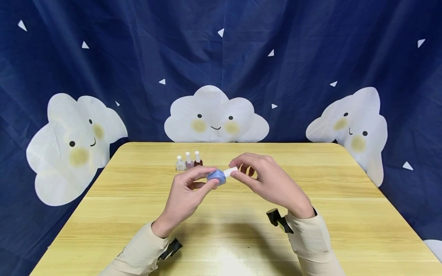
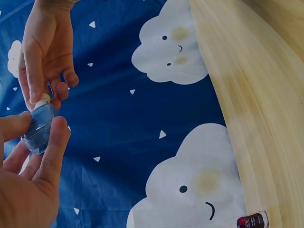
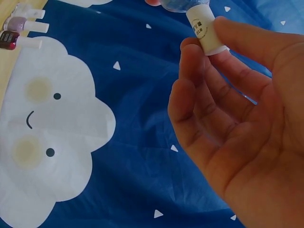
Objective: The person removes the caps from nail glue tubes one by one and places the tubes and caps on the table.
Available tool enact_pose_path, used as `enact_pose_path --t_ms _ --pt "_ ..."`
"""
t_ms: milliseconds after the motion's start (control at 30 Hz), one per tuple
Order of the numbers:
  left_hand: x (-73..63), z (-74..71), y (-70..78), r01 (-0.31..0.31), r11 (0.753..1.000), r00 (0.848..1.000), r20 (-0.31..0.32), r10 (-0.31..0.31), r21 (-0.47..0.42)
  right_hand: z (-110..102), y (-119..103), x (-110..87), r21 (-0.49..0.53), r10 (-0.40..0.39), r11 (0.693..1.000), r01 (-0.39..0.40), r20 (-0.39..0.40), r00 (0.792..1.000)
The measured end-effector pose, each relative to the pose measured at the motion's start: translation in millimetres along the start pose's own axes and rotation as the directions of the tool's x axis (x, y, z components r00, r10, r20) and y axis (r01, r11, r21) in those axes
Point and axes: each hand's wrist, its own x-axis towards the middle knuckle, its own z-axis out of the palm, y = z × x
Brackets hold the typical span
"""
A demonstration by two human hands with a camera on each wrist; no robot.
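Over the middle of the table, my left hand (image 1: 181,195) grips a blue nail polish bottle (image 1: 216,176) between thumb and fingers. The bottle is tilted, with its white cap (image 1: 230,171) pointing right. My right hand (image 1: 272,182) pinches that cap between thumb and index finger, its other fingers loosely curled. Close up in the right wrist view, the cap (image 3: 207,31) bears small dark print and sits at the bottle's neck. From the left wrist, the blue glass (image 2: 40,128) shows between my fingertips.
Behind my left hand three more white-capped polish bottles stand in a row: a clear one (image 1: 180,165), a lilac one (image 1: 189,164) and a dark red one (image 1: 198,162). The wooden table (image 1: 138,184) ends at a dark blue curtain (image 1: 145,50) printed with clouds.
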Motion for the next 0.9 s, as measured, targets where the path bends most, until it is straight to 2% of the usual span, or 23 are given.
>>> enact_pose_path --t_ms 500,900 --pt "0.3 -0.1 0.0 0.005 1.000 1.000 -0.006 -0.005 0.017 -0.6 -0.6 0.9 0.024 0.005 1.000 -0.005 0.001 1.000" --pt "0.6 -0.2 0.2 -0.004 0.999 1.000 -0.009 0.005 0.034 -1.0 0.7 0.9 -0.010 -0.009 1.000 0.009 0.001 1.000"
